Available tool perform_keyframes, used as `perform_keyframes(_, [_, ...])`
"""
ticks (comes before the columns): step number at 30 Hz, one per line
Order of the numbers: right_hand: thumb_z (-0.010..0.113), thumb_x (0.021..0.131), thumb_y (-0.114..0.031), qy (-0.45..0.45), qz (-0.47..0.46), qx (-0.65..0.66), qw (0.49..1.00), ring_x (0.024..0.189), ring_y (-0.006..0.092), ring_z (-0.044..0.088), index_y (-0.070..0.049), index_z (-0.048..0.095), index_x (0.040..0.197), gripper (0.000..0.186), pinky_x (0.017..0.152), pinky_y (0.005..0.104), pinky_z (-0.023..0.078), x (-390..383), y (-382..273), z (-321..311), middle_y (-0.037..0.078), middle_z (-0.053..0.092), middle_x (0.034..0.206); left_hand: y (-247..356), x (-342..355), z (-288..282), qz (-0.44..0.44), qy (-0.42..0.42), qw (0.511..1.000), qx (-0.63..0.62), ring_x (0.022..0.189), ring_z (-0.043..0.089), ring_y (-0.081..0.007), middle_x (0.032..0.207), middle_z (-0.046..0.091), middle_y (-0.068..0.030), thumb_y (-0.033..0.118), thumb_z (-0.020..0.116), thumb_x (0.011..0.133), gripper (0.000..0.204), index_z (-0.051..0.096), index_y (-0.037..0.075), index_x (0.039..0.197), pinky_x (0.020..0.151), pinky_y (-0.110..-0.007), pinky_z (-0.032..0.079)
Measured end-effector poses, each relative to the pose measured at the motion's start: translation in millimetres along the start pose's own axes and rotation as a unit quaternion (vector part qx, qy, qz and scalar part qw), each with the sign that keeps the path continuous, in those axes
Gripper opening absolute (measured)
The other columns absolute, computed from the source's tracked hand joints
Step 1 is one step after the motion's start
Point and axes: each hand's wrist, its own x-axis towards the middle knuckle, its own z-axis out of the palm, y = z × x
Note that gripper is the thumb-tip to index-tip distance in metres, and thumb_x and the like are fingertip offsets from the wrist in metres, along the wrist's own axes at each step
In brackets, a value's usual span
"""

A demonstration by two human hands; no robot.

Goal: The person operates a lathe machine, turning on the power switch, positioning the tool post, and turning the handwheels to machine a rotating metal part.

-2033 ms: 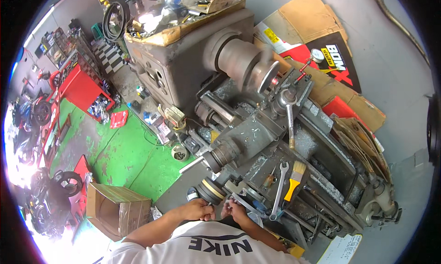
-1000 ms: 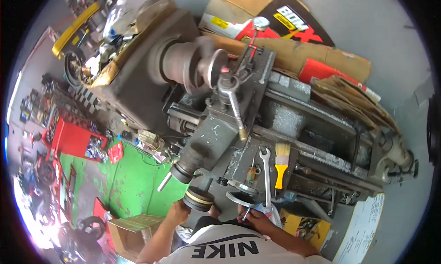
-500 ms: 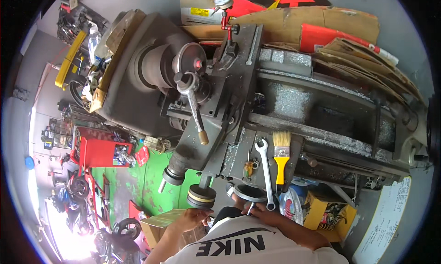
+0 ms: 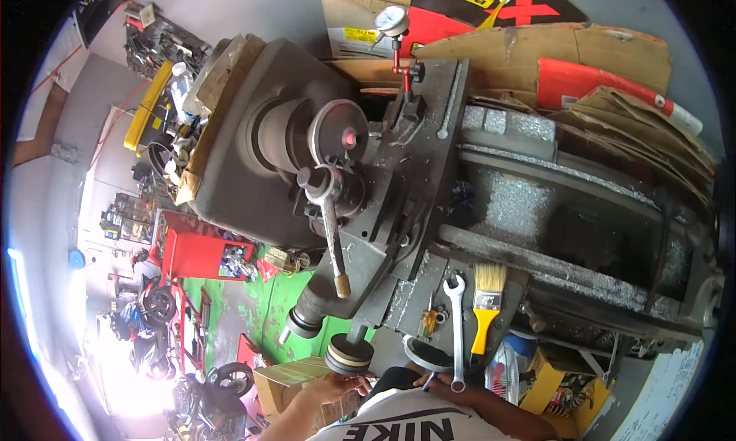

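My left hand [image 4: 342, 386] is closed with its fingertips at the lower edge of a round dark handwheel [image 4: 349, 353] with a pale brass ring, on the front of a metal lathe. Just right of it, my right hand [image 4: 440, 384] is curled at the rim of a larger handwheel [image 4: 427, 354], its fingers partly hidden. The tool post's long lever [image 4: 332, 238] stands above, beside the chuck [image 4: 285, 134], which carries a round disc [image 4: 337, 131]. An open-end wrench [image 4: 457, 330] and a yellow-handled brush [image 4: 487, 311] lie on the carriage by my right hand.
A dial gauge [image 4: 391, 21] on a red-jointed stand sits at the back of the carriage. Metal chips cover the lathe bed [image 4: 517, 203]. Cardboard sheets [image 4: 606, 54] lean behind it. A yellow box [image 4: 553, 376] of parts stands lower right, and a cardboard box [image 4: 285, 381] lower left.
The whole view has shifted, so the lathe and both hands now appear lower and further right. Both hands stay at the same handwheels.
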Motion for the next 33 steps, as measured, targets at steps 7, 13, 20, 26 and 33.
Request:
perform_keyframes(7, [0.050, 0.110, -0.032, -0.031, -0.015, 0.059, 0.998, 0.127, 0.0238, 0.057, -0.004, 0.064, 0.122, 0.033, 0.109, 0.0375, 0.041, 7, 12, -6, 0.012, 0.064, 0.134, -56, 15, -2, 0.096, 0.265, 0.952, 0.119, 0.093, 0.069, -0.0217, 0.106, 0.073, -0.0091, 0.009, 0.068, 0.093, 0.038, 0.065, 0.005, 0.131, 0.082, -0.032, 0.056])
perform_keyframes(13, [0.052, 0.109, -0.028, -0.044, -0.007, 0.159, 0.986, 0.127, 0.0253, 0.057, -0.004, 0.064, 0.121, 0.028, 0.109, 0.0381, 0.042, 5, 41, -7, 0.014, 0.063, 0.134, -51, 7, -16, 0.156, 0.377, 0.863, 0.298, 0.097, 0.072, -0.0227, 0.110, 0.074, -0.0087, 0.007, 0.071, 0.086, 0.042, 0.066, 0.007, 0.127, 0.081, -0.033, 0.056])
perform_keyframes(20, [0.060, 0.105, -0.028, -0.035, 0.009, 0.222, 0.974, 0.122, 0.0255, 0.059, -0.005, 0.060, 0.121, 0.027, 0.106, 0.0391, 0.044, 17, 59, 2, 0.017, 0.063, 0.134, -10, -13, -3, 0.075, 0.431, 0.858, 0.269, 0.098, 0.072, -0.0228, 0.110, 0.074, -0.0124, 0.005, 0.072, 0.086, 0.035, 0.068, 0.000, 0.121, 0.080, -0.033, 0.056])
perform_keyframes(26, [0.059, 0.103, -0.017, -0.027, 0.034, 0.170, 0.984, 0.126, 0.0289, 0.057, -0.009, 0.060, 0.115, 0.014, 0.110, 0.0426, 0.041, 22, 67, 2, 0.016, 0.062, 0.131, 12, -20, 3, 0.079, 0.458, 0.884, 0.049, 0.089, 0.068, -0.0175, 0.104, 0.074, -0.0100, -0.002, 0.071, 0.088, 0.028, 0.068, -0.004, 0.116, 0.082, -0.026, 0.053])
perform_keyframes(33, [0.057, 0.101, -0.009, -0.028, -0.075, 0.180, 0.980, 0.121, 0.0269, 0.058, -0.008, 0.060, 0.114, 0.014, 0.106, 0.0403, 0.045, 37, 52, 15, 0.016, 0.063, 0.130, 22, -26, 7, 0.096, 0.443, 0.890, 0.042, 0.087, 0.068, -0.0162, 0.100, 0.075, -0.0108, -0.001, 0.073, 0.089, 0.023, 0.071, -0.004, 0.111, 0.082, -0.024, 0.052])
